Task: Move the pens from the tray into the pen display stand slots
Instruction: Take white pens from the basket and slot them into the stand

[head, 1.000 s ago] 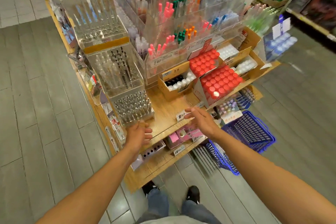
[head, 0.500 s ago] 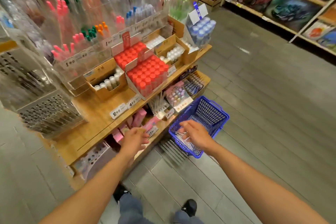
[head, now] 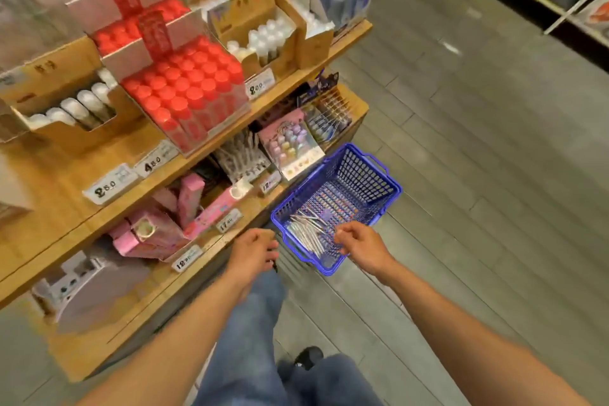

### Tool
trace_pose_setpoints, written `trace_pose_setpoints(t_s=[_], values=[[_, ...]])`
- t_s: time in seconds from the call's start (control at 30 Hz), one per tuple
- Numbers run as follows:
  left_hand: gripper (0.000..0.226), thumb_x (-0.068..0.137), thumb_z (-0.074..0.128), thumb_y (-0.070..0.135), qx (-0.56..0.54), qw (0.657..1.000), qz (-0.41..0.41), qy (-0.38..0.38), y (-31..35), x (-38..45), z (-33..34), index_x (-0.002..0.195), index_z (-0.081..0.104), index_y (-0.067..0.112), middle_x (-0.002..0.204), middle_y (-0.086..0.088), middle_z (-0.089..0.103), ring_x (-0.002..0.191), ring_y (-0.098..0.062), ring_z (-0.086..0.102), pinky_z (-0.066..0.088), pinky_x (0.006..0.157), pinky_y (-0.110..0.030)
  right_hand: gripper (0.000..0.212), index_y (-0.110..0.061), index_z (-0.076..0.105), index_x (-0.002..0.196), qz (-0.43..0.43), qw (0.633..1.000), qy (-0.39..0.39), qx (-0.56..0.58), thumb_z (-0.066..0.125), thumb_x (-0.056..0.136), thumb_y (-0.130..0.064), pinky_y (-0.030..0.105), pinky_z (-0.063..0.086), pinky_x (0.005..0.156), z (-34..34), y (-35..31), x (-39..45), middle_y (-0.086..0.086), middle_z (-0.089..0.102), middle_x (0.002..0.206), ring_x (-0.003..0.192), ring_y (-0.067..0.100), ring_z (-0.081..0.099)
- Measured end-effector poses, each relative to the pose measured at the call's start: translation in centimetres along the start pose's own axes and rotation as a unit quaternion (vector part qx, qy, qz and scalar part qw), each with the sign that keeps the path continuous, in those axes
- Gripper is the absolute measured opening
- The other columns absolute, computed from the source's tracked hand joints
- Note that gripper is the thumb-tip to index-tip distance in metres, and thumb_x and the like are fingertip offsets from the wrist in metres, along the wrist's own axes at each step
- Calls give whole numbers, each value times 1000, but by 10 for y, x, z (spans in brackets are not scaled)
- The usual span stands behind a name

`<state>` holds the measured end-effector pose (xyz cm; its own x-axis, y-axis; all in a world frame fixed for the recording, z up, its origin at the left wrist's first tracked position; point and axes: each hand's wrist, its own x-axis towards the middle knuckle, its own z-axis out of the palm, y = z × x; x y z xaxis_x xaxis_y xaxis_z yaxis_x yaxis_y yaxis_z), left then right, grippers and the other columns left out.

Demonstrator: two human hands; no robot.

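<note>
Your left hand [head: 252, 249] hangs loosely curled; whether it holds anything, I cannot tell. Your right hand [head: 361, 245], fingers bent but holding nothing, reaches over the pens [head: 306, 231] in the near end of the basket [head: 372, 161]. Pickup step, I judge: next, pinch one pen.

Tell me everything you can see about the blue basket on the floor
The blue basket is a rectangular plastic shopping basket with perforated lattice walls and bottom, a thick rim, and a moulded handle loop at each short end. It sits upright on the grey plank floor, beside the lower wooden shelf. A loose bunch of slim silvery pens lies in its near end; the rest looks empty. The right hand hovers over the near rim with fingers curled; whether it touches anything is unclear.
</note>
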<state>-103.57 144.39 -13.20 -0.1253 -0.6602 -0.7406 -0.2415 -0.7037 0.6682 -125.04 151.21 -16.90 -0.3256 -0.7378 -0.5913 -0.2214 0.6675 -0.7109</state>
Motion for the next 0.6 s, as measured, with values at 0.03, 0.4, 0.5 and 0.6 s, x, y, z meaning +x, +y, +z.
trace_pose_setpoints(t_s=[0.03,0.4,0.5,0.6], values=[[15,102,44,12,11,1000,-3,2,-4,23,6,101,60,9,89,-10,62,70,-16,55,42,61,-25,9,-14,64,85,8,1000,4,-3,60,93,-15,27,48,62,4,13,20,-1,61,72,62,14,56],[12,98,54,18,27,999,-35,-31,-105,311,86,102,63,13,87,-6,68,68,-16,60,45,59,-27,17,-16,60,76,83,988,-41,-120,57,89,-6,6,38,49,64,185,247,-11,55,62,59,1,51],[8,98,54,18,31,998,-27,-42,-126,363,108,97,61,16,80,-1,67,61,-13,58,43,54,-25,20,-15,56,72,91,977,-58,-184,60,91,-13,17,38,47,77,235,299,-11,54,64,60,6,51],[13,98,53,23,42,998,-3,-37,-135,397,122,88,59,19,74,1,63,57,-11,53,40,46,-19,25,-16,53,72,75,955,-96,-271,57,95,-24,27,34,58,85,270,341,2,56,77,71,18,50]])
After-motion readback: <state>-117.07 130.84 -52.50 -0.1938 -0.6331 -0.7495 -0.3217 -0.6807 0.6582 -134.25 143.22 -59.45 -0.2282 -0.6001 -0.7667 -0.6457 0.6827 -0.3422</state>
